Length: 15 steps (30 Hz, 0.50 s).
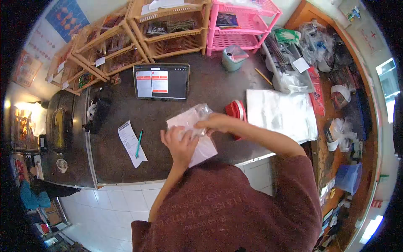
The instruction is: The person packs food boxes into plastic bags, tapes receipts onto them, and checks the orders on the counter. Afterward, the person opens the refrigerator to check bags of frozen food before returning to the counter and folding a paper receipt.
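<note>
A pale pink flat box or packet (203,150) lies at a slant on the dark table near its front edge, with clear plastic (203,110) bunched over its upper part. My left hand (180,145) rests on the packet with its fingers spread over the plastic. At the packet's upper right, my right hand (212,123) has its fingers closed on the clear plastic. Just right of that hand stands a red tape dispenser or roll (236,110), partly hidden behind my right forearm.
A tablet (161,82) stands behind the packet. To the left lie a paper slip (130,140) and a teal pen (139,144). A stack of clear plastic bags (281,113) is at right. Shelves (172,44), a small bin (233,61) and a grey tray (289,80) line the back.
</note>
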Motion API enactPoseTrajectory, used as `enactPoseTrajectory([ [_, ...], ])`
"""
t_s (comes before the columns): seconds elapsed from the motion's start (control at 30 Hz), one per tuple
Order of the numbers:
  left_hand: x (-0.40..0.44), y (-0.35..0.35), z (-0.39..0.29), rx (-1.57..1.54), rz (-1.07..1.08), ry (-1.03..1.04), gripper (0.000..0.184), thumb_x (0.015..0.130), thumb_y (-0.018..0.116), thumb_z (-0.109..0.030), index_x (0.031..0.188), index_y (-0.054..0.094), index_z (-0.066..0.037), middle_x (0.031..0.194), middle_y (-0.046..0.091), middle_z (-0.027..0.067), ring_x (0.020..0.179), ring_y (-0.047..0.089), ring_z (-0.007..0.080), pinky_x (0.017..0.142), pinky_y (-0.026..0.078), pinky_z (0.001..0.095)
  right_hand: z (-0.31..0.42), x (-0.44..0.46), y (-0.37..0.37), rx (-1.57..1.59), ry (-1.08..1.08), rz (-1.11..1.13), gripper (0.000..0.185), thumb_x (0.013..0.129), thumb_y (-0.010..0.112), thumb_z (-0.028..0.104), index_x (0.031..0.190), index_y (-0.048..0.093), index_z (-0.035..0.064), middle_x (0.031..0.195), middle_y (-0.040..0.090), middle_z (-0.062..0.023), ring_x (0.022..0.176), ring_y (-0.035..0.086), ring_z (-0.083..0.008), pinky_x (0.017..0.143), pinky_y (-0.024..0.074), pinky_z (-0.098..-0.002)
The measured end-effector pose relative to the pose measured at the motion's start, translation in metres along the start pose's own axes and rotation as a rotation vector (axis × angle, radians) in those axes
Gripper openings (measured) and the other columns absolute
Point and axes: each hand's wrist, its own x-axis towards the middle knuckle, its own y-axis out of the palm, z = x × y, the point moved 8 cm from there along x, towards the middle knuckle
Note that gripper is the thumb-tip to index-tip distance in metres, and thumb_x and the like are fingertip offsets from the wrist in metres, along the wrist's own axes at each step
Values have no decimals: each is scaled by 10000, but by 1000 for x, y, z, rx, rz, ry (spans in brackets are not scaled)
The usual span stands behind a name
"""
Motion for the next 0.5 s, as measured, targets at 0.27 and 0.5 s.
enactPoseTrajectory([
  [0.27,-7,30,8,-300,108,-101,122,630,630,-24,745,593,-5,997,527,79,1013,450,285,879,327,412,102,13,-276,-760,-610,-808,146,670,660,133,752,639,13,686,614,-103,639,594,-188,596,462,-310],
  [0.5,-13,40,26,-409,136,-267,102,577,644,2,654,578,13,1015,508,111,999,444,300,850,343,377,95,33,-320,-869,-428,-1187,162,606,670,153,668,626,10,652,585,-194,649,592,-337,605,471,-402],
])
